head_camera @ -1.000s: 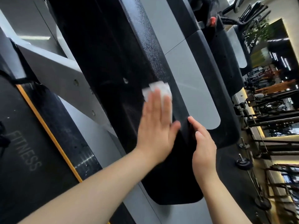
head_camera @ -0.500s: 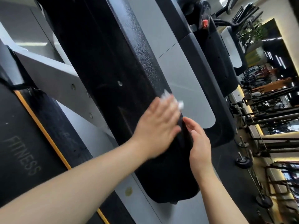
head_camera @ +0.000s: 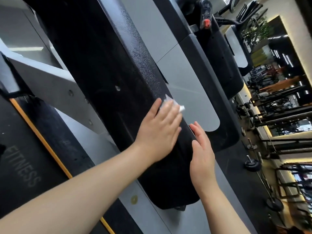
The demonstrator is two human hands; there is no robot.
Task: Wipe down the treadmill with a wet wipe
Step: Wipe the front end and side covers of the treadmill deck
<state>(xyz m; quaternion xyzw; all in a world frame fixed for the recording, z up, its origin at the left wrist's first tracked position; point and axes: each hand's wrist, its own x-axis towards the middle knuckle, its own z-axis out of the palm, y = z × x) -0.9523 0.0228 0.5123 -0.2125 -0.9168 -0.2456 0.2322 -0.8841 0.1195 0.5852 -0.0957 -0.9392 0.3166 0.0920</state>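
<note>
Fingers [head_camera: 166,114] of left hand [head_camera: 158,132] flat, pressing wet wipe [head_camera: 170,103] on treadmill [head_camera: 104,68] | wipe limp, light, slippery: palm it | right hand [head_camera: 201,149] open, empty, beside.

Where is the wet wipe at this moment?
In the head view the wet wipe lies near the middle, pressed under the fingers of the left hand against the black treadmill panel, beside its grey panel.

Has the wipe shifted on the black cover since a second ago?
Yes. The wet wipe under the left hand slid off the black cover's middle, away from its screw hole, to its right edge.
</note>
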